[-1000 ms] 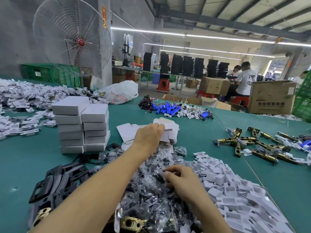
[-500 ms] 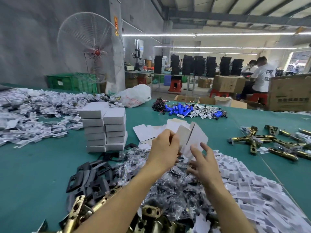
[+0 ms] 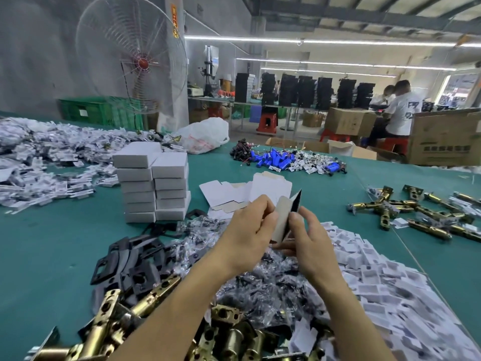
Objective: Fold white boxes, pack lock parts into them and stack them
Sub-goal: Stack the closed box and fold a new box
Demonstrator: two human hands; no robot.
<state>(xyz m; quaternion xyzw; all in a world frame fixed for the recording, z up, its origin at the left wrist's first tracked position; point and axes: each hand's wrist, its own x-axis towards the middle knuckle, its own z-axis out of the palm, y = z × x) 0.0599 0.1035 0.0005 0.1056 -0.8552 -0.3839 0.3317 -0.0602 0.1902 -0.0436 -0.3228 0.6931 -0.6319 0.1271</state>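
White box blank (image 3: 283,217) stands upright above the desk's (image 3: 52,243) near edge, pinched by the curled fingers of left hand (image 3: 247,230) and right hand (image 3: 308,241).

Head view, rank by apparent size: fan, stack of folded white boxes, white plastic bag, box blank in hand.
1. fan
2. stack of folded white boxes
3. white plastic bag, box blank: alike; bag sits farther, so unranked

Eleven folded white cardboard boxes (image 3: 170,165) in two columns — six and five; one half-folded cardboard blank (image 3: 282,217); one round wire-caged fan (image 3: 131,56); one white plastic bag (image 3: 205,135).
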